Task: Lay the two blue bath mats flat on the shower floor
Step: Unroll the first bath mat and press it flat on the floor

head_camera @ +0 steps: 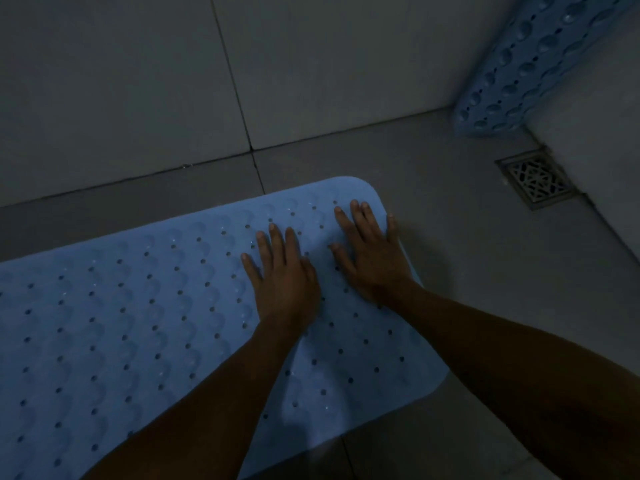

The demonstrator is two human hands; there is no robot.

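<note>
Head view: both hands, left hand (284, 271) and right hand (372, 252), press flat-fingered on the first mat (138, 323) on the floor (467, 220); the second mat (530, 60) leans against the wall, and could slump over the drain (536, 178).

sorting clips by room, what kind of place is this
Most likely a shower or bathroom floor: a metal floor drain set in grey tiles, tiled walls, and a blue perforated bath mat that both hands press flat.
</note>
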